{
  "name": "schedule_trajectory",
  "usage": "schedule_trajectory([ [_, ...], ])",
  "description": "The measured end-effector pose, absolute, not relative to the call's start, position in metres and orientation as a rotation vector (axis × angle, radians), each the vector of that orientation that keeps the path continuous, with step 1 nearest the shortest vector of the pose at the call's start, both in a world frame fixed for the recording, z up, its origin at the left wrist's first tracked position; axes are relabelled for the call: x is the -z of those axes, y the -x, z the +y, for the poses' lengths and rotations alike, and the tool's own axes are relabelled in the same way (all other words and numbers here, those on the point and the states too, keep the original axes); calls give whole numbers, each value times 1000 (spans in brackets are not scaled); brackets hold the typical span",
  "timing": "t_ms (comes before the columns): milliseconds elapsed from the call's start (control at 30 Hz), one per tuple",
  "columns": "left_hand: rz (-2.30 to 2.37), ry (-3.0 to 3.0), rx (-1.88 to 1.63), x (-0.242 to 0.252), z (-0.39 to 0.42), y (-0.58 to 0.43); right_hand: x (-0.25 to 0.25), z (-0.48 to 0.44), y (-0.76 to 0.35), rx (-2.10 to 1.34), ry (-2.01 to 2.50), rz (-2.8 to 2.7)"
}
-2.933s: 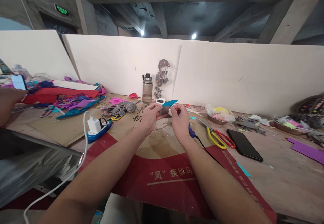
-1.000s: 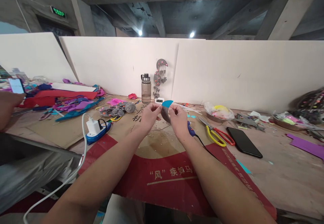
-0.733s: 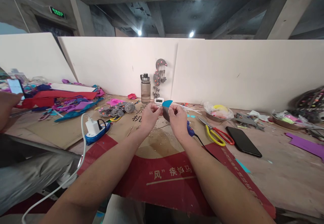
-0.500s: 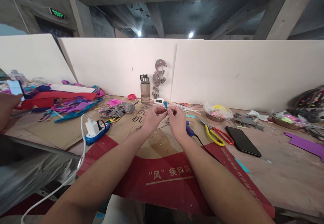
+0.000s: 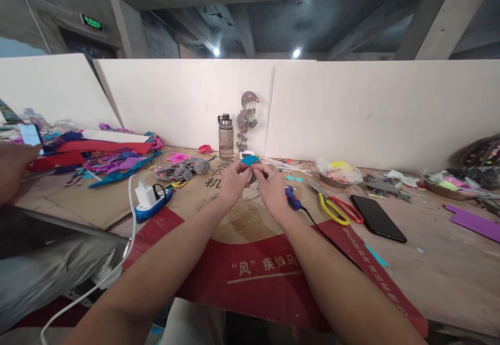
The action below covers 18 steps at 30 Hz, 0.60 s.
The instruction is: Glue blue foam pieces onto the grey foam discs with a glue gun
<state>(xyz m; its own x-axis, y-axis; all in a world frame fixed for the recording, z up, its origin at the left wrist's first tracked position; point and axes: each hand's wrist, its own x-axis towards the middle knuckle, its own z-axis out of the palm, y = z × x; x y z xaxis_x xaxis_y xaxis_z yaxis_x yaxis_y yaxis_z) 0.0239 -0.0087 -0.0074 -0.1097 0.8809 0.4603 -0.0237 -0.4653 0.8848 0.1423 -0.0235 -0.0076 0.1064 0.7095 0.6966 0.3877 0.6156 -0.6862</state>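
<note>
Over the cardboard, my left hand (image 5: 234, 183) is closed, thumb and fingers pinching a small blue felt-like piece (image 5: 249, 161) from its left side. My right hand (image 5: 272, 186) pinches at the same piece from the right, its fingertips close to the left ones. Something grey shows between the hands just under the blue; its shape is mostly hidden by fingers. Beside my right wrist lies a blue-handled tool (image 5: 291, 198) with a black cord. Yellow-and-red-handled scissors (image 5: 332, 207) rest farther right.
A black phone (image 5: 378, 218) lies right of the scissors. Behind my hands stand a water bottle (image 5: 225, 138) and a grey moon-shaped hanging ornament (image 5: 249, 111). Left are a blue power strip (image 5: 153, 207), grey yarn (image 5: 201, 166) and felt scraps (image 5: 105, 150). Another person's hand (image 5: 17, 165) holds a phone.
The blue piece has turned from a narrow edge to a broader face, and grey now shows beneath it. Both hands stay close together; the view has shifted slightly.
</note>
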Motion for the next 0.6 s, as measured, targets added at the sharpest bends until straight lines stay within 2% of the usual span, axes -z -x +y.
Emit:
schedule_trajectory([
  [267,774,-1315,-1626,10,-3,-24,10,-20,-143,-274,979,-1551],
  [600,652,-1119,-1574,9,-2,-23,10,-19,-143,-435,946,-1387],
])
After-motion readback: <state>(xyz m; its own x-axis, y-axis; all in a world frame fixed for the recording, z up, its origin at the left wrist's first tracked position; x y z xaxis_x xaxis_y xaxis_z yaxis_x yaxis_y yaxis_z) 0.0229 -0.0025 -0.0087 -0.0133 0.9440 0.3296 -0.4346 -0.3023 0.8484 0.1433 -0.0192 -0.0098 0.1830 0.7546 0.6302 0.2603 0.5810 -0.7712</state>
